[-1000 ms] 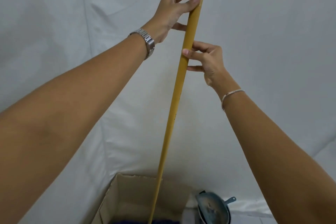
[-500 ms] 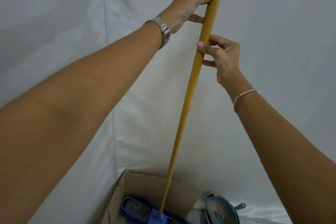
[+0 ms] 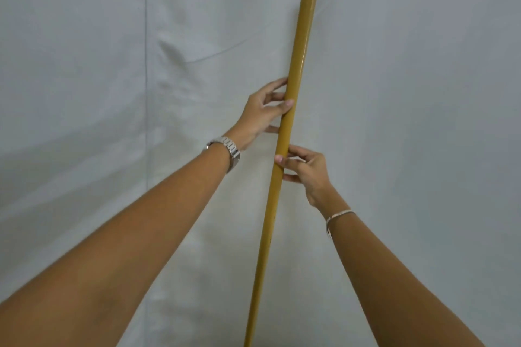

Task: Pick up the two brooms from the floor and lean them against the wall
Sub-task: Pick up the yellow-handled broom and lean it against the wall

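One long yellow wooden broom handle [image 3: 293, 87] is in view, running from the bottom centre of the frame up to the top right of centre, nearly upright with a slight tilt, against a white cloth-covered wall [image 3: 408, 93]. Two hands hold it mid-frame: the left hand [image 3: 262, 113] curled around it, thumb across the front, and the right hand [image 3: 306, 170] just below, pinching it with thumb and fingers. One silver metal wristwatch [image 3: 229, 151] and one thin silver bracelet [image 3: 338, 217] show. The broom's head is cut off below the frame; only one broom is visible
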